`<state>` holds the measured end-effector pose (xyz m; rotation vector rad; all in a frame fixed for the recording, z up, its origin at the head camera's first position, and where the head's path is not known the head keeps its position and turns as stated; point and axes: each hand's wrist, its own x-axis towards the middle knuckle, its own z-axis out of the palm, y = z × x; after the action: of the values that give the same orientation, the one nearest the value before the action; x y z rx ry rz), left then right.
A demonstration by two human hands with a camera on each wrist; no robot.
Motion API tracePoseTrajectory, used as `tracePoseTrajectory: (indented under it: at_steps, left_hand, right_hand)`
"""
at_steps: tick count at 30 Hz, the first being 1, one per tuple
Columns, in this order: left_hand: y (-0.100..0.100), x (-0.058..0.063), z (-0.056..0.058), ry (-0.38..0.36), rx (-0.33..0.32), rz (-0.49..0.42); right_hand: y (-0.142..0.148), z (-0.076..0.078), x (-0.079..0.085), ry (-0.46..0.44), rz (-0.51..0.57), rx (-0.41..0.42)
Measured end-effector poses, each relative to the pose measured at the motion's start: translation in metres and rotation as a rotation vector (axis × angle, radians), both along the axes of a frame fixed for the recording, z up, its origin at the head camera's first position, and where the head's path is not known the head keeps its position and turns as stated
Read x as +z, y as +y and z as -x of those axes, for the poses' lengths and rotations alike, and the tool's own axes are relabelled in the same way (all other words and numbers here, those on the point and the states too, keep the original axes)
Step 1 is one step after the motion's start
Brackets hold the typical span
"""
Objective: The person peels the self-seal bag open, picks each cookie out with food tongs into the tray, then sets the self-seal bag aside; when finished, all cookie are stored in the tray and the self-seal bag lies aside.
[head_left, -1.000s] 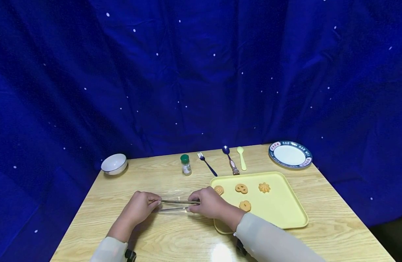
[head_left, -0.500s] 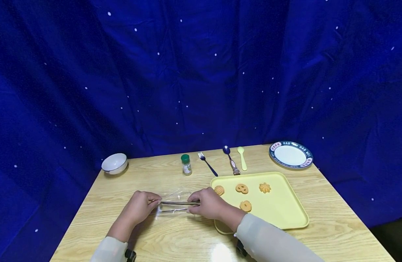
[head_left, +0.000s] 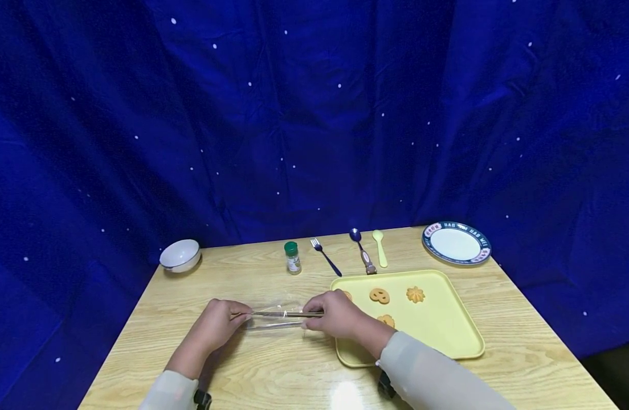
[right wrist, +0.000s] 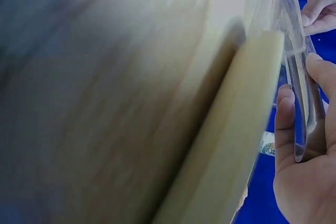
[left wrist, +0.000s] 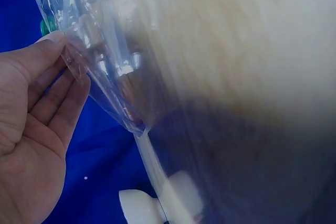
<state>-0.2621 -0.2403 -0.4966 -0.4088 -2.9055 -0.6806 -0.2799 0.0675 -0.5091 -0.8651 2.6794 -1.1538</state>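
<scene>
In the head view my left hand (head_left: 217, 324) pinches the edge of a clear plastic bag (left wrist: 113, 77) between thumb and fingers. My right hand (head_left: 332, 315) grips the bent end of slim metal tongs (right wrist: 315, 135), curved in a U in the right wrist view. The tongs' long arms (head_left: 286, 314) lie crosswise between the two hands, with the clear film around them toward the left hand. My right hand overlaps the left part of a pale yellow tray (head_left: 437, 327). On that tray lie several cookies (head_left: 379, 295), some partly hidden by the right hand and forearm.
Along the back stand a white bowl (head_left: 180, 256), a green-capped seasoning jar (head_left: 292, 259), a fork (head_left: 326, 257), a dark spoon (head_left: 363, 253), a pale spoon (head_left: 380, 248) and a blue-rimmed plate (head_left: 455, 244). A blue curtain (head_left: 314, 114) hangs behind the wooden table (head_left: 278, 376).
My right hand has shifted slightly to the right with the tongs, showing more of them between the hands. It now covers more of the left cookies. My left hand stays nearly in place.
</scene>
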Motion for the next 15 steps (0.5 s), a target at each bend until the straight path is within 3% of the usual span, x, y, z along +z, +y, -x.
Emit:
tracePoseTrajectory:
  at_steps: [15]
  left_hand:
    - [0.005,-0.001,0.002,-0.046,0.028,-0.024]
  right_hand:
    - [-0.018,-0.002,0.000,0.098,-0.029,0.036]
